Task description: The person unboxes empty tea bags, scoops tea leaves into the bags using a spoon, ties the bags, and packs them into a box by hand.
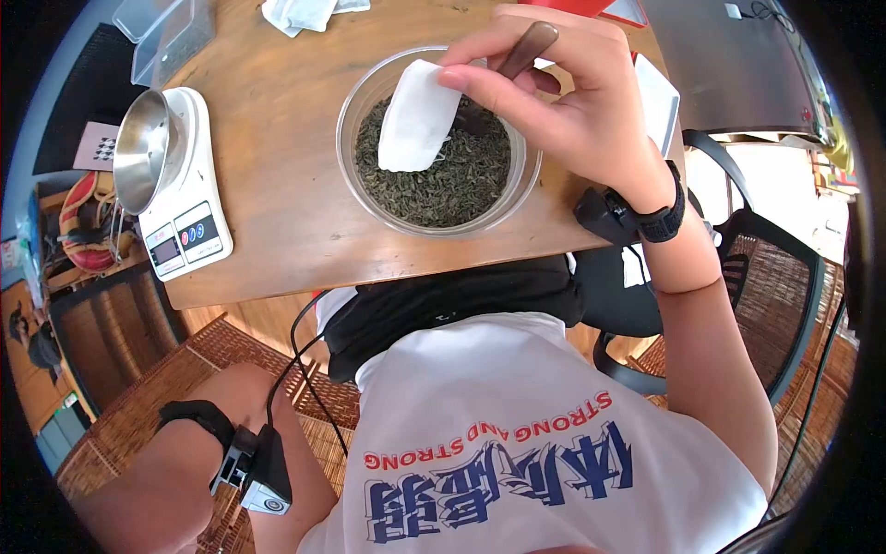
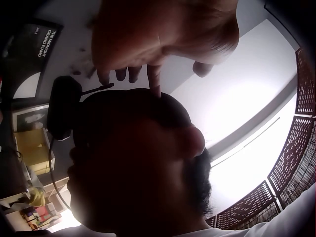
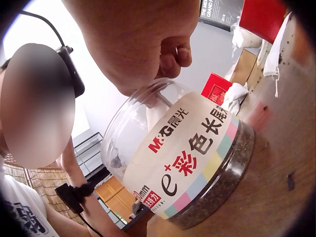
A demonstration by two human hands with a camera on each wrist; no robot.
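Note:
My right hand is over the clear round tub at the table's front edge. Between thumb and index finger it pinches a white tea bag, which hangs over the dried tea leaves inside. The same hand holds a brown-handled spoon, its lower end dark against the leaves. In the right wrist view the tub's printed label faces the camera. My left hand is raised to my head in the left wrist view, fingers extended, fingertips at the dark headband.
A white kitchen scale carrying a steel bowl stands left on the wooden table. Behind it is a clear plastic box. More white bags lie at the back. A red box and stray leaves show in the right wrist view.

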